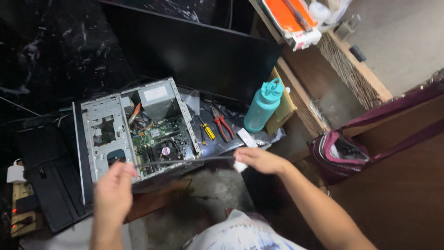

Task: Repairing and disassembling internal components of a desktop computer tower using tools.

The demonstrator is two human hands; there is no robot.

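Two hands stretch a thin dark cable (185, 161) | left hand (113, 192) pinches one end, right hand (259, 159) grips the other with a white piece | cable spans front of open computer case (138, 132) | red-handled pliers (223, 125), yellow screwdriver (206, 129), teal bottle (262, 105) beside it

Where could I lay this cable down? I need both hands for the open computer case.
Bare grey floor lies between the computer case and your knees, under the cable stretched from left hand to right hand. It is crowded right of the case: screwdriver, red pliers and teal bottle sit close together.
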